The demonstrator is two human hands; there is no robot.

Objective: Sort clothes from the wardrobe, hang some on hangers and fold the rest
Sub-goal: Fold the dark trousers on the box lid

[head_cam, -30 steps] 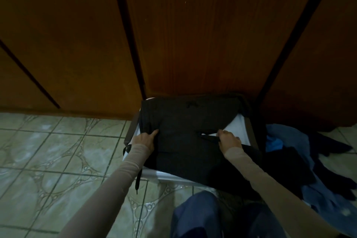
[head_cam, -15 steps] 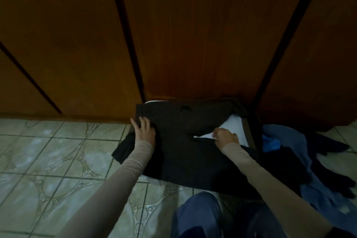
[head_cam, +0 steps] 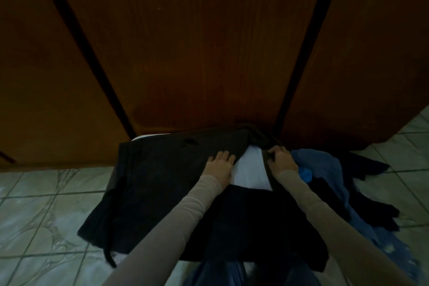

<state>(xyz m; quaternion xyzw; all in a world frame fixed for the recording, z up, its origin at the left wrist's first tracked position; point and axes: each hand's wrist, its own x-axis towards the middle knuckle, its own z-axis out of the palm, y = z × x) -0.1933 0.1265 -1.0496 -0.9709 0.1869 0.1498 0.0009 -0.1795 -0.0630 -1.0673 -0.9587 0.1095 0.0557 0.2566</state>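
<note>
A black garment (head_cam: 162,183) lies spread over a white surface (head_cam: 250,169) in front of the wooden wardrobe doors (head_cam: 209,53). My left hand (head_cam: 220,162) rests flat on the garment's inner edge, fingers straight. My right hand (head_cam: 282,158) grips a dark strip of the same garment at the right side of the white patch, fingers curled round it. Both arms wear beige sleeves. The light is dim and the garment's shape is hard to read.
A heap of blue and black clothes (head_cam: 325,169) lies on the floor to the right. Pale patterned tiles (head_cam: 46,216) cover the floor at left and far right. My blue-clad knees (head_cam: 220,271) are at the bottom edge.
My left hand moved from the garment's left edge to the middle, beside the white patch. My right hand shifted right and up, now gripping a dark strip. The camera came closer.
</note>
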